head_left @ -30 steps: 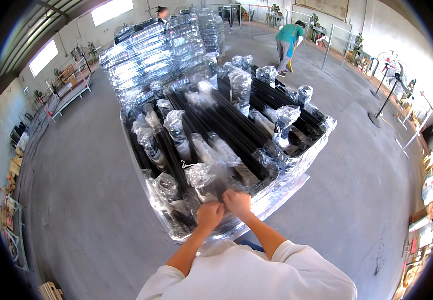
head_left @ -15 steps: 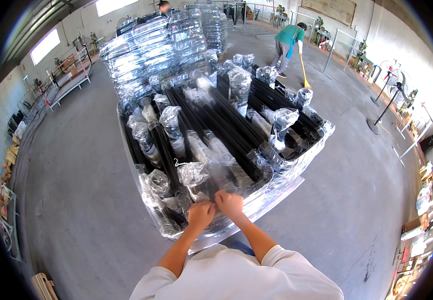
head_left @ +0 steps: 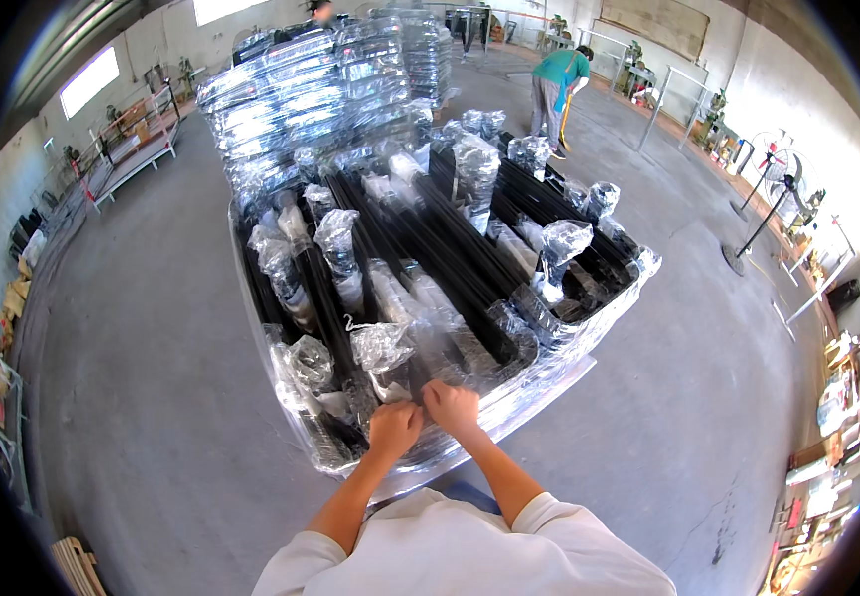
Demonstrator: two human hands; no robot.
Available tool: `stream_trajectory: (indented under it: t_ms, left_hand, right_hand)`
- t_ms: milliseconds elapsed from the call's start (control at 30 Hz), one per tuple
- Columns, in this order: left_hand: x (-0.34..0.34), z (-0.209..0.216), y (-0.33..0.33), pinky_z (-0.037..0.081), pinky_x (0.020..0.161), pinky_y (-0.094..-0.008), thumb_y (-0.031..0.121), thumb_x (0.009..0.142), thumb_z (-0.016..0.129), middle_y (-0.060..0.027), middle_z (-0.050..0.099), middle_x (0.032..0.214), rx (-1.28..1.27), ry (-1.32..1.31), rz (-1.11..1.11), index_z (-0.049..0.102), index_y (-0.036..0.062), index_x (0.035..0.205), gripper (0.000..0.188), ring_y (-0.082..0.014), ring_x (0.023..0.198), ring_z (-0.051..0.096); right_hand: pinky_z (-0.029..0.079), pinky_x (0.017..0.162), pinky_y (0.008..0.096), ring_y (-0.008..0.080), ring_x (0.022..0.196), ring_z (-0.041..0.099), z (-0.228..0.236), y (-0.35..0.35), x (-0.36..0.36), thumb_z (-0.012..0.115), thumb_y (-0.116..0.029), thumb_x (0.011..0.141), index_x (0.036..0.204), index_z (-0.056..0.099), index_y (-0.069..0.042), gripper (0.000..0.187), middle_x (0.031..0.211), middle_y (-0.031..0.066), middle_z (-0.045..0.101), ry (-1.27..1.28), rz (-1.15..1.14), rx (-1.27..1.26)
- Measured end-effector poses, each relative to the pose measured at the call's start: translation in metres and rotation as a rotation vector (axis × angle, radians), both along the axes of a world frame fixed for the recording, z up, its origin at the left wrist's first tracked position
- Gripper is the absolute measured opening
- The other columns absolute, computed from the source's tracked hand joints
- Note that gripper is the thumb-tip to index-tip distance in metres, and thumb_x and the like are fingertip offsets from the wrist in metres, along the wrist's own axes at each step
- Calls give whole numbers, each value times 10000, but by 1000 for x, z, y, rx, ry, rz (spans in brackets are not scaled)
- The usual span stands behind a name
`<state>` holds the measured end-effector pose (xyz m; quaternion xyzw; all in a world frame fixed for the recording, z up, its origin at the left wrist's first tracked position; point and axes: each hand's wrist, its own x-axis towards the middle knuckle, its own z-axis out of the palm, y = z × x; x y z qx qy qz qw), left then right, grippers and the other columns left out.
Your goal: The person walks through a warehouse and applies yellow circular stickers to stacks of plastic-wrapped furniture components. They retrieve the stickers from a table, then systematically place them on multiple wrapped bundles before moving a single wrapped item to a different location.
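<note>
Your left hand (head_left: 396,429) and right hand (head_left: 451,406) curl side by side, fingertips hidden; I can't tell whether they grip. Black bars (head_left: 450,268) lie toward 12 o'clock; pulling clear plastic film (head_left: 524,402) hard against their ends could tear it.

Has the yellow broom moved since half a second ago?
Yes. The broom has swung left, away from the metal railing and in close to the bent-over person's legs.
</note>
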<state>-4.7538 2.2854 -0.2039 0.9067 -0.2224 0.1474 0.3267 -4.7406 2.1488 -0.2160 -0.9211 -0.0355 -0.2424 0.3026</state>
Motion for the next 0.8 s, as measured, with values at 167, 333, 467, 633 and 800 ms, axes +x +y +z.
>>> stream_trajectory:
  t_ms: [167,333,467,633,800]
  left_hand:
    - [-5,3,19,440,617,-434,150,749,567,-117,585,742,105,165,-75,590,56,713,103,-321,707,570]
    - [-45,6,87,433,770,-397,48,741,549,-120,582,903,-118,161,-395,573,45,927,187,-308,910,532]
    - [-98,-15,204,437,808,-389,15,779,525,-133,591,982,-242,483,-198,565,30,979,205,-316,946,536]
    - [-185,-55,384,464,795,-311,17,843,491,-111,632,987,-436,642,261,599,35,1028,215,-222,906,600]
    - [-246,-68,544,472,798,-305,28,870,476,-100,645,967,-585,632,685,609,23,1016,198,-185,883,612]
  right_hand:
    - [484,515,345,260,579,622,28,13,-26,545,-170,822,791,635,-109,113,642,120,619,174,83,287]
    - [475,518,243,166,589,642,77,93,-77,521,-18,829,894,619,-28,118,643,68,624,272,352,611]
    - [464,526,228,117,579,618,73,205,-78,478,-68,869,947,602,-14,156,643,64,611,491,694,551]
    - [444,520,225,113,598,623,57,371,-65,475,-106,885,964,597,-26,166,630,38,588,649,853,422]
    - [451,520,242,138,593,629,73,495,-64,487,-123,888,981,603,-52,165,632,57,587,525,1006,408]
